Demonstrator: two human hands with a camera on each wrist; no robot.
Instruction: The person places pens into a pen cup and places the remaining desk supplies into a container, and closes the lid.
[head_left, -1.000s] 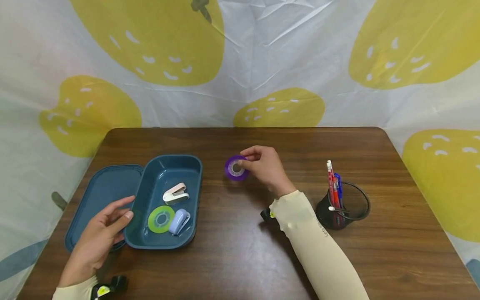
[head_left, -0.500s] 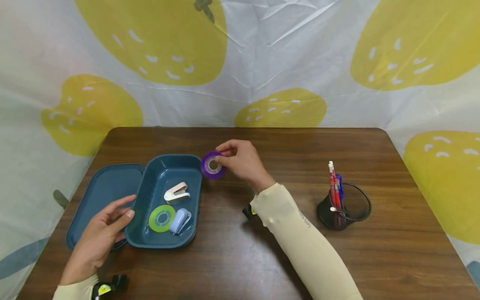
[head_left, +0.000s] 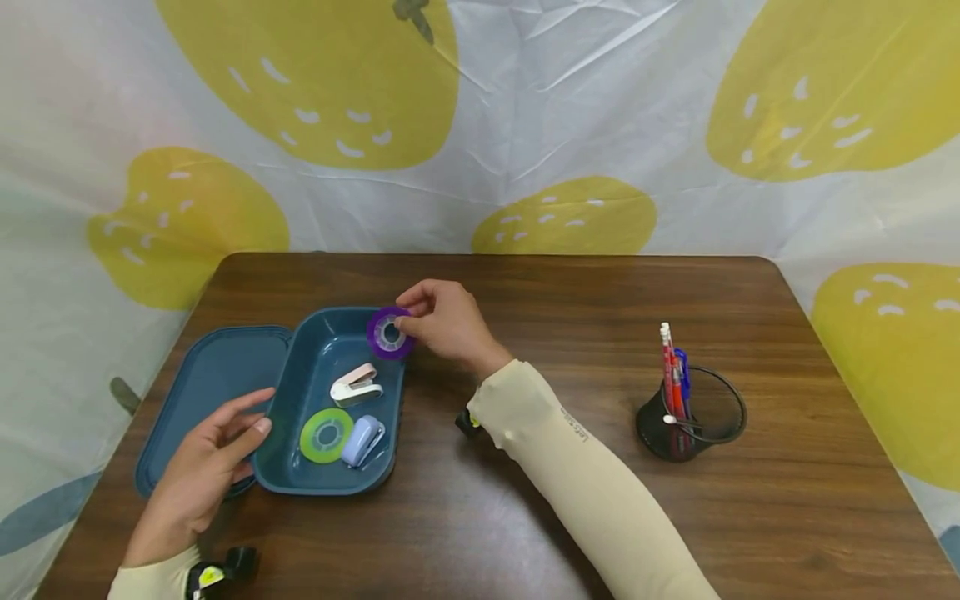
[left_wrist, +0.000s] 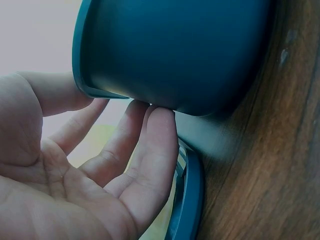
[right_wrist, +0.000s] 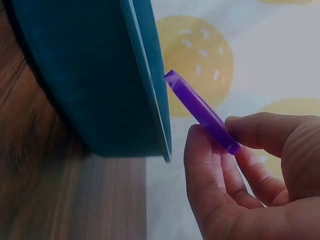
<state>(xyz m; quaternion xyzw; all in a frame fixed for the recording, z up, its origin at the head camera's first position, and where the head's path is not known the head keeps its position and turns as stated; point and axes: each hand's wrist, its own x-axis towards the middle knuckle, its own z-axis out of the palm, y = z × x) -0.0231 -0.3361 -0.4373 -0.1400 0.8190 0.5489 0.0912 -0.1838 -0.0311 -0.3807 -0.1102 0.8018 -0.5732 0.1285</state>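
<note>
My right hand [head_left: 447,323] pinches a roll of purple tape [head_left: 379,335] between thumb and fingers. The roll is held over the far right corner of a dark teal box [head_left: 264,463]. In the right wrist view the purple roll [right_wrist: 200,114] shows edge-on and tilted, close to the box rim [right_wrist: 149,90]. Inside the box lie a white and pink stapler [head_left: 347,392], a roll of green tape [head_left: 309,440] and a small lavender stapler [head_left: 362,438]. My left hand [head_left: 197,473] touches the box's left side; in the left wrist view its fingertips [left_wrist: 162,120] rest on the outer wall.
The box's teal lid [head_left: 206,379] lies on the wooden table [head_left: 510,517], left of the box. A black mesh pen holder [head_left: 660,429] stands at the right with red pencils [head_left: 667,358] and a blue pen [head_left: 682,371]. A lemon-patterned cloth [head_left: 495,100] hangs behind the table.
My right hand has carried the purple tape leftward, from above the table to over the box's far right corner. The left hand stays at the box's side.
</note>
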